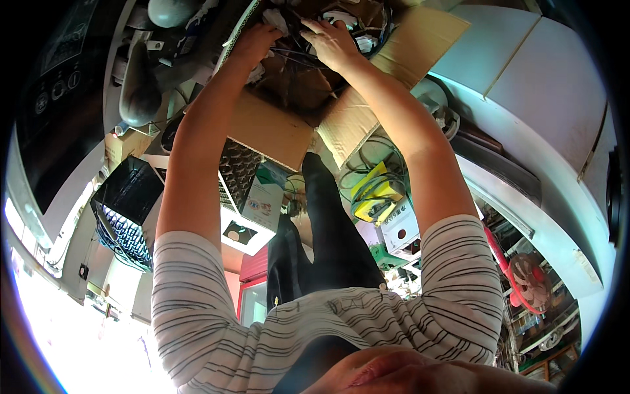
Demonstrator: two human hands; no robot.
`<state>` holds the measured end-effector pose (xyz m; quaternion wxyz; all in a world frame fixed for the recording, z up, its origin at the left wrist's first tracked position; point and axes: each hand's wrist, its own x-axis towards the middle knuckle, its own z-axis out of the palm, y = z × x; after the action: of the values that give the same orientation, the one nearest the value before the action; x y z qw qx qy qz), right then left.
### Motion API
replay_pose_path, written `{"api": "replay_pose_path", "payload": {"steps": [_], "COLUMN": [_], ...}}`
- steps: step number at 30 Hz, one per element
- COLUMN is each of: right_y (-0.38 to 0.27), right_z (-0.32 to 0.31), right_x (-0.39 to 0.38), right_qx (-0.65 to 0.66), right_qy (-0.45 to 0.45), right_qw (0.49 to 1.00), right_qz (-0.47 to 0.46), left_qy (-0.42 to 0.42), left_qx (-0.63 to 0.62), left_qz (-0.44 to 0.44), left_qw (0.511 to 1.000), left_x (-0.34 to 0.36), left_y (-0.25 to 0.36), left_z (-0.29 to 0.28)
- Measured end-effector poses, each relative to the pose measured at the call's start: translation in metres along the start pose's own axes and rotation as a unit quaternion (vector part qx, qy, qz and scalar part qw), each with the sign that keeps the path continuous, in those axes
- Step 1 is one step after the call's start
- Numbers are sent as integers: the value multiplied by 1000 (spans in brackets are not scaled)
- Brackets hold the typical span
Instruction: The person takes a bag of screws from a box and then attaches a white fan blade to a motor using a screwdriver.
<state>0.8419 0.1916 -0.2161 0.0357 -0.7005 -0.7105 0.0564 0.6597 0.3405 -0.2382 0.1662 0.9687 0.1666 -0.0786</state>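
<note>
An open cardboard box [275, 131] with its flaps folded out lies ahead of me, filled with a tangle of black cables [292, 59] and some white parts [272, 18]. Both my bare forearms reach into it. My left hand [254, 41] is at the box's left side, its fingertips buried among the cables and a white part. My right hand [333, 41] lies on top of the tangle with its fingers spread. Thin black cables run between the two hands.
A black plastic crate [128, 210] stands at the left, with a green and white carton [266, 197] beside it. Below the box sit a yellow device with coiled cable [375, 190] and a white carton [400, 230]. A red fan [528, 282] is at the lower right.
</note>
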Motion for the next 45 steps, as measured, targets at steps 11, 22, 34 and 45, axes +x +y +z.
{"api": "replay_pose_path", "payload": {"steps": [11,22,34,45], "right_y": [-5,-29,-54,-34], "right_z": [-12,39,73,-83], "right_x": [62,78,129,83], "right_qx": [-99,-54,23,348], "right_qy": [-283,-205,-189,-225], "right_qw": [954,975,965,881], "right_qz": [-10,-60,182,228], "left_qy": [-41,96,88,53], "left_qx": [79,34,-27,-231], "left_qz": [-64,-121,-71,-291], "left_qw": [994,987,993,927], "left_x": [-61,-128,-163,-198], "left_y": [25,3,46,37], "left_z": [-81,-31,-84,-87]}}
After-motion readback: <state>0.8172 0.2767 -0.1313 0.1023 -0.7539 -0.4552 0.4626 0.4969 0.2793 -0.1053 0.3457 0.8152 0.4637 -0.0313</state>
